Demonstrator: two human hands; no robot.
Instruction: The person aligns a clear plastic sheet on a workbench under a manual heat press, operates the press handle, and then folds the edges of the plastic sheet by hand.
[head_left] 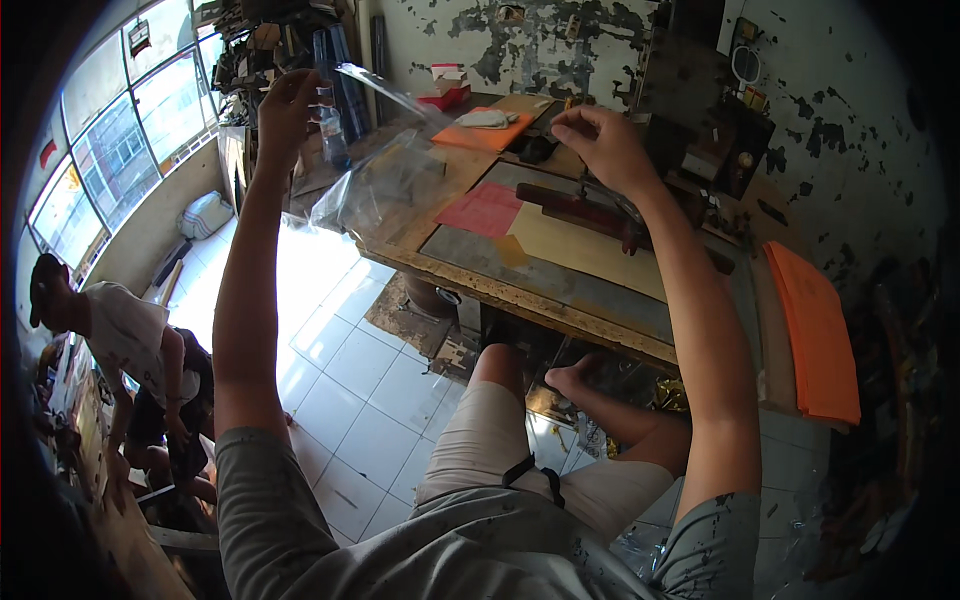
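Note:
A clear plastic sheet (385, 190) hangs in front of me over the workbench's left part, its bright upper edge running between my two raised hands. My left hand (290, 100) is closed in a pinch at the sheet's upper left end. On the other side, my right hand (603, 145) pinches with thumb and fingers at the right end. Below the sheet and my right hand, the wooden workbench (440, 268) bears a red sheet of paper (482, 210), a cream sheet (585, 250) and a dark red bar (580, 213) belonging to a bench device.
Folded orange sheets (812, 335) overhang the bench's right end. An orange sheet (490, 130) with a white cloth (487, 118) and a red box (445, 95) lie at the back. Black machinery (735, 140) stands back right. At far left, a person (130, 330) bends over a board.

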